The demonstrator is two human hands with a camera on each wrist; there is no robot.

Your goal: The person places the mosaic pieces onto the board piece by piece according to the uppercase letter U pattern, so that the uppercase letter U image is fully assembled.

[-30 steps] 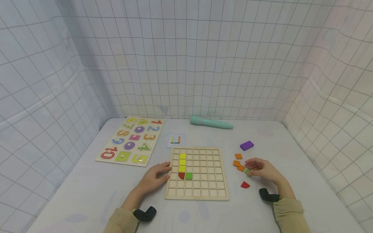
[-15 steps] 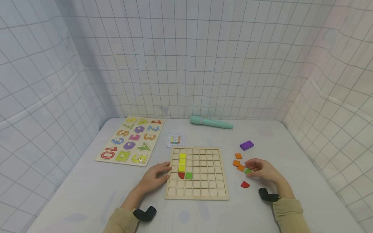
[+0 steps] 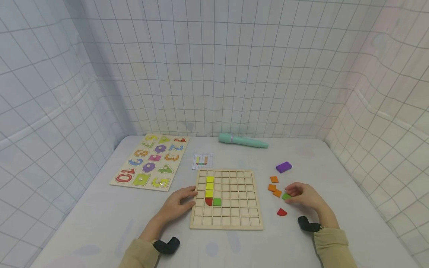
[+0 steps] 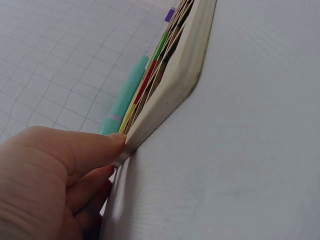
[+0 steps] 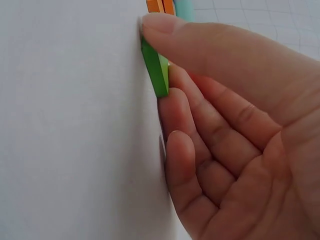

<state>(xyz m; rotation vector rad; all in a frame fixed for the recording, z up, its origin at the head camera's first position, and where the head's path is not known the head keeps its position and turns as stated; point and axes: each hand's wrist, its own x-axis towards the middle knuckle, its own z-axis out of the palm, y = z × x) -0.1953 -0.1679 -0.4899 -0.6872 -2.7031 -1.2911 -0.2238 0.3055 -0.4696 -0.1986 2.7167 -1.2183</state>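
In the head view a square wooden grid board (image 3: pixel 239 221) holds a column of yellow tiles (image 3: pixel 209 186), a red quarter-circle tile (image 3: pixel 209 201) and a green square tile (image 3: pixel 217 202). My left hand (image 3: pixel 177 204) touches the board's left edge; up close in the left wrist view, the thumb (image 4: pixel 100 149) lies at that edge. To the right of the board, my right hand (image 3: pixel 303 195) pinches another green square tile (image 5: pixel 156 70) between thumb and fingers, low over the table. Orange square tiles (image 3: pixel 272 188) lie just left of this hand, and a loose red quarter-circle tile (image 3: pixel 282 212) lies nearer me.
A number-and-shape puzzle board (image 3: pixel 137 169) lies at the left. Behind the grid board are a small pattern card (image 3: pixel 202 162) and a teal marker-shaped tube (image 3: pixel 242 141). A purple block (image 3: pixel 283 167) sits beyond the orange tiles. Grid-lined cloth walls (image 3: pixel 221 74) surround the table.
My right hand has drawn the green tile slightly to the right, away from the orange tiles. My left hand stays at the board's edge.
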